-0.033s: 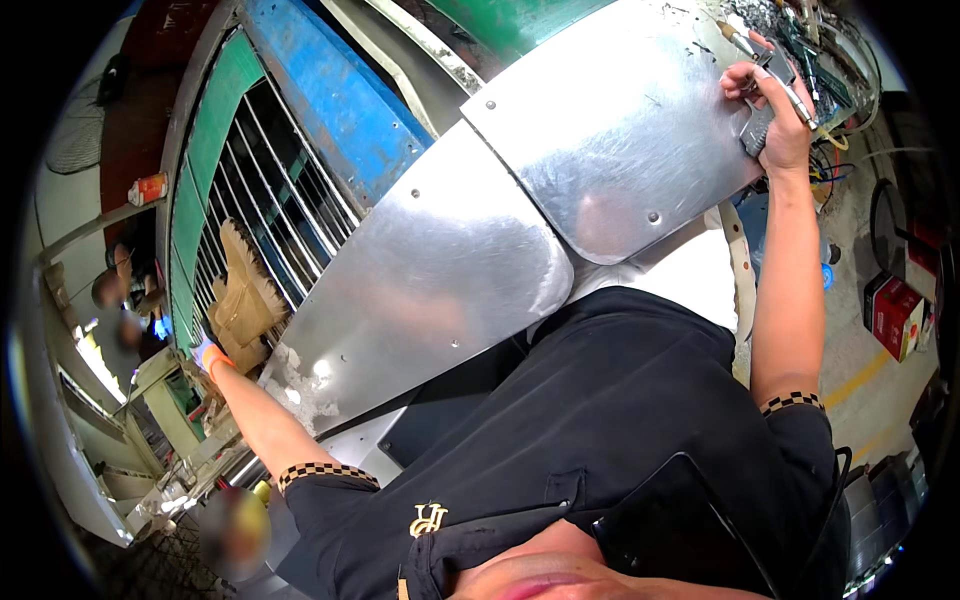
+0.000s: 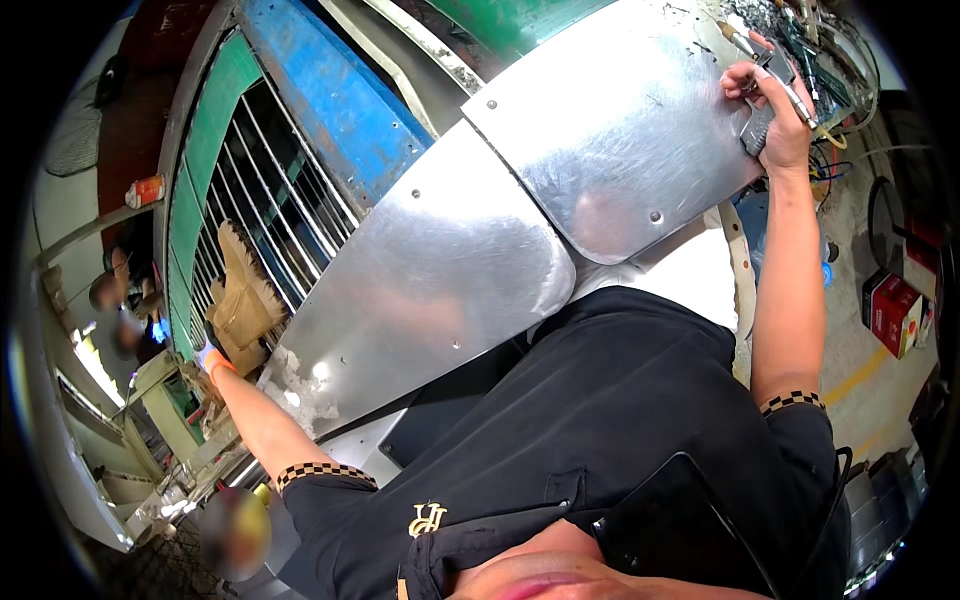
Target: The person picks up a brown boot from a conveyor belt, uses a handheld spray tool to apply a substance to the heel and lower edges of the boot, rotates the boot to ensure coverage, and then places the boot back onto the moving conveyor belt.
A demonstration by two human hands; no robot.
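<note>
At the far left, my left hand [image 2: 209, 356], with orange and purple covering at the wrist and fingers, meets the lower end of tan boots [image 2: 245, 305] that have a fuzzy edge. Its fingers are mostly hidden, so I cannot tell whether they grip. The boots lie against a rack of metal bars [image 2: 285, 185]. At the far right, my right hand [image 2: 785, 125] is closed round a slim silver metal tool [image 2: 795, 98]. A dark grey ridged block [image 2: 756, 130] shows under that palm. The hand is over the edge of a shiny metal worktop [image 2: 610, 120].
A second metal plate [image 2: 430, 280] slants before me. Beyond lie a blue panel [image 2: 335, 90] and green frame [image 2: 240, 70]. A wooden-handled brush [image 2: 738, 38], cables and tools crowd the upper right. A red box [image 2: 893, 312] stands at right; blurred people [image 2: 125, 300] are far left.
The boots have shifted very slightly by my left hand. My right hand and its tool stay in place.
</note>
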